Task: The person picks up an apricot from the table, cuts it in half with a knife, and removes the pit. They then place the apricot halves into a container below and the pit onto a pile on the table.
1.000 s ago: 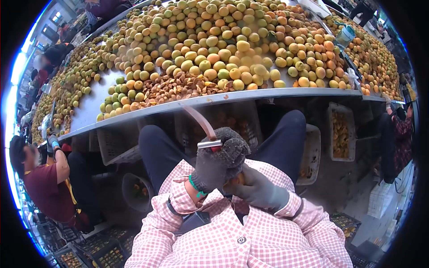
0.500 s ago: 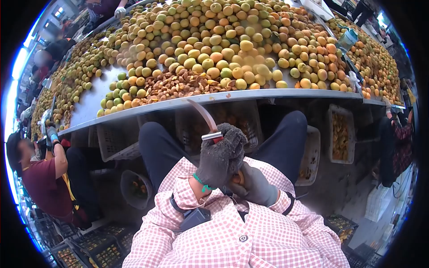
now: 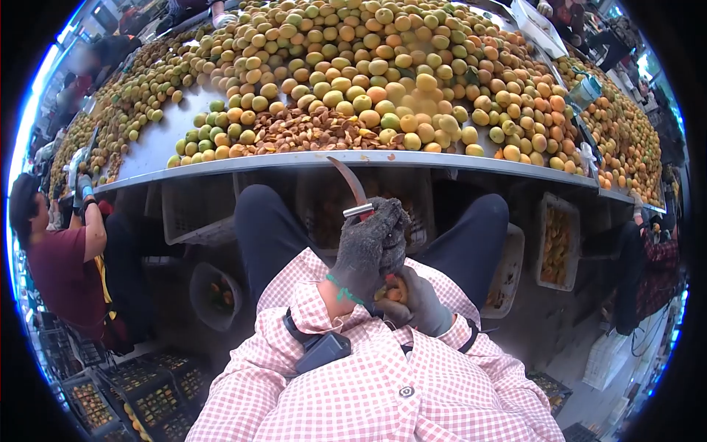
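Both forearms converge before the chest. The left hand, in a dark knit glove, is wrapped round a curved knife, whose blade points away, up and left of the fist. Just below and right of it, the grey-gloved right hand is closed on an orange fruit. Beyond the grip spreads a metal-edged table bearing heaped apricots, with brown pits nearest the blade; rightward stands a filled crate, leftward a person in maroon
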A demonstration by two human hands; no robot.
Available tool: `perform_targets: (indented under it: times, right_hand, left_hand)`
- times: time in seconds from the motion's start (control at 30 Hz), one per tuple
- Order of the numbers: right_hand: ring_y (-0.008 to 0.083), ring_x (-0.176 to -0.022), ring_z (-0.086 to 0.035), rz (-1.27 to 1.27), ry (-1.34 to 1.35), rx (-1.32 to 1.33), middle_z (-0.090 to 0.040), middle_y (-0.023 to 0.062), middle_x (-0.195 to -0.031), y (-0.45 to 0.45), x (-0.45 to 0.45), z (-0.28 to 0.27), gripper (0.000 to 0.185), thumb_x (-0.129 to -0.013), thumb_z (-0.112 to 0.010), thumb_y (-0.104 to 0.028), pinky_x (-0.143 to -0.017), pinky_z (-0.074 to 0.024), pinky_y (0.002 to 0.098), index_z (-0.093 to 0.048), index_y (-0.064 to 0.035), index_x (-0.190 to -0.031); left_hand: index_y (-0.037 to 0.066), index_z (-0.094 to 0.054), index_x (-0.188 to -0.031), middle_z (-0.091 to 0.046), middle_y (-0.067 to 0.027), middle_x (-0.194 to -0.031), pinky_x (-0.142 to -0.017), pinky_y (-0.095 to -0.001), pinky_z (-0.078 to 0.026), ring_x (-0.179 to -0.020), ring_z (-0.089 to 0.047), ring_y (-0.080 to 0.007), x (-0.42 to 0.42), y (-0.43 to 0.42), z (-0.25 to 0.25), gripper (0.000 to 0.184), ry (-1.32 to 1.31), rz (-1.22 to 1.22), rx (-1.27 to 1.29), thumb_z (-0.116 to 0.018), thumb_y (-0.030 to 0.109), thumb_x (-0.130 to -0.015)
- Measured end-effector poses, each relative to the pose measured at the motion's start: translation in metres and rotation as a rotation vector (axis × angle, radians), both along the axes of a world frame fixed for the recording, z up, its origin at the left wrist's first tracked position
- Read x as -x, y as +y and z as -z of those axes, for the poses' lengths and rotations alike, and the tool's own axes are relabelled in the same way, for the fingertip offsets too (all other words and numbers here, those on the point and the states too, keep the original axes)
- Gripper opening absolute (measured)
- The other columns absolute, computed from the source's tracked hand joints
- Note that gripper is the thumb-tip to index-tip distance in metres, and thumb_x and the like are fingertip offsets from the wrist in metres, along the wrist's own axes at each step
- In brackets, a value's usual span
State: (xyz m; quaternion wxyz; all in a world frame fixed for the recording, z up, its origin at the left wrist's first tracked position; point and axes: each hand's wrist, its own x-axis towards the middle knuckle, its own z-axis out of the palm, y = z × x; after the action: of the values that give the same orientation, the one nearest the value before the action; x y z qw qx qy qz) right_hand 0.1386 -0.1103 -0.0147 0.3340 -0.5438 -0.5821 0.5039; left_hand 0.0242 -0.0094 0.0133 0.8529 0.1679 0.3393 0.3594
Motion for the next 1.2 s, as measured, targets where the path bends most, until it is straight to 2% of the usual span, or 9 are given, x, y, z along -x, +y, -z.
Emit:
perform_targets:
  times: [0.13,0.27,0.33,0.37,0.53,0.63,0.73,0.9,1.2]
  right_hand:
    - [0.0303,-0.077,-0.065,0.006,-0.090,-0.190,-0.064,0.0142,-0.085,-0.002,-0.002,0.006,0.048,-0.081,-0.068,-0.024,-0.068,-0.0499,0.0359,-0.046,-0.0044,-0.118]
    - [0.0275,-0.086,-0.064,-0.083,0.022,0.152,-0.061,0.0154,-0.102,-0.009,0.002,0.037,0.053,-0.082,-0.066,-0.013,-0.070,-0.0490,0.0342,-0.041,-0.0054,-0.128]
    - [0.0209,-0.091,-0.061,0.039,0.997,0.255,-0.057,0.0110,-0.111,-0.006,0.011,0.029,0.055,-0.085,-0.062,-0.005,-0.074,-0.0482,0.0307,-0.035,-0.0069,-0.133]
    - [0.0195,-0.092,-0.060,0.117,1.067,0.418,-0.056,0.0103,-0.109,-0.004,0.009,0.030,0.067,-0.081,-0.063,0.003,-0.075,-0.0505,0.0302,-0.029,-0.0061,-0.138]
    - [0.0137,-0.088,-0.058,-0.015,0.843,0.556,-0.052,0.0081,-0.112,-0.004,-0.005,0.032,0.063,-0.090,-0.059,-0.014,-0.082,-0.0473,0.0258,-0.025,-0.0079,-0.142]
    - [0.0129,-0.063,-0.056,-0.074,0.912,0.775,-0.058,0.0121,-0.099,0.003,-0.004,0.024,0.046,-0.095,-0.052,-0.030,-0.057,-0.0468,0.0232,-0.039,-0.0029,-0.129]
    - [0.0123,-0.055,-0.052,0.042,1.097,0.845,-0.060,0.0141,-0.094,0.007,0.002,0.030,0.037,-0.095,-0.052,-0.027,-0.049,-0.0419,0.0216,-0.044,-0.0019,-0.122]
    - [0.0234,-0.079,-0.063,0.297,1.091,0.919,-0.059,0.0201,-0.107,0.013,0.005,0.036,0.035,-0.093,-0.055,-0.017,-0.067,-0.0542,0.0273,-0.045,-0.0020,-0.122]
    - [0.0137,-0.068,-0.060,0.283,0.972,1.132,-0.060,0.0191,-0.108,0.040,0.005,0.057,0.038,-0.091,-0.057,-0.013,-0.062,-0.0529,0.0214,-0.046,0.0018,-0.124]
  left_hand:
    - [0.008,-0.056,-0.085,-0.040,0.0036,-0.053,-0.036,-0.0237,-0.028,-0.038,-0.036,-0.0087,0.003,0.001,0.007,0.018,-0.169,0.069,0.067,-0.053,0.023,-0.094]
    - [0.009,-0.056,-0.084,-0.041,0.0035,-0.054,-0.037,-0.0237,-0.030,-0.040,-0.038,-0.0094,0.000,-0.005,0.010,0.018,-0.099,0.033,0.135,-0.054,0.025,-0.094]
    - [0.010,-0.056,-0.084,-0.042,0.0036,-0.055,-0.037,-0.0244,-0.031,-0.040,-0.039,-0.0098,-0.004,-0.004,0.007,0.020,0.004,-0.012,0.042,-0.055,0.028,-0.093]
    - [0.012,-0.056,-0.084,-0.041,0.0036,-0.054,-0.037,-0.0247,-0.030,-0.039,-0.038,-0.0098,-0.007,-0.002,0.010,0.021,0.023,-0.066,0.003,-0.056,0.030,-0.092]
    - [0.012,-0.056,-0.086,-0.041,0.0039,-0.056,-0.035,-0.0219,-0.026,-0.038,-0.034,-0.0065,-0.002,-0.003,0.019,0.018,-0.125,-0.076,0.045,-0.057,0.029,-0.093]
    - [0.012,-0.055,-0.087,-0.038,0.0044,-0.056,-0.036,-0.0220,-0.025,-0.038,-0.031,-0.0062,0.011,0.007,0.015,0.020,-0.233,-0.072,-0.013,-0.054,0.030,-0.095]
    - [0.012,-0.053,-0.089,-0.033,0.0057,-0.057,-0.038,-0.0226,-0.026,-0.040,-0.031,-0.0058,0.028,0.023,0.005,0.020,-0.392,-0.125,-0.058,-0.046,0.029,-0.098]
    - [0.013,-0.052,-0.088,-0.033,0.0056,-0.059,-0.037,-0.0228,-0.026,-0.040,-0.031,-0.0062,0.059,0.039,0.017,0.023,-0.434,-0.197,-0.097,-0.042,0.030,-0.100]
    - [0.011,-0.056,-0.089,-0.030,0.0067,-0.057,-0.036,-0.0198,-0.025,-0.039,-0.028,-0.0027,0.102,0.052,0.043,0.025,-0.449,-0.337,0.027,-0.043,0.029,-0.099]
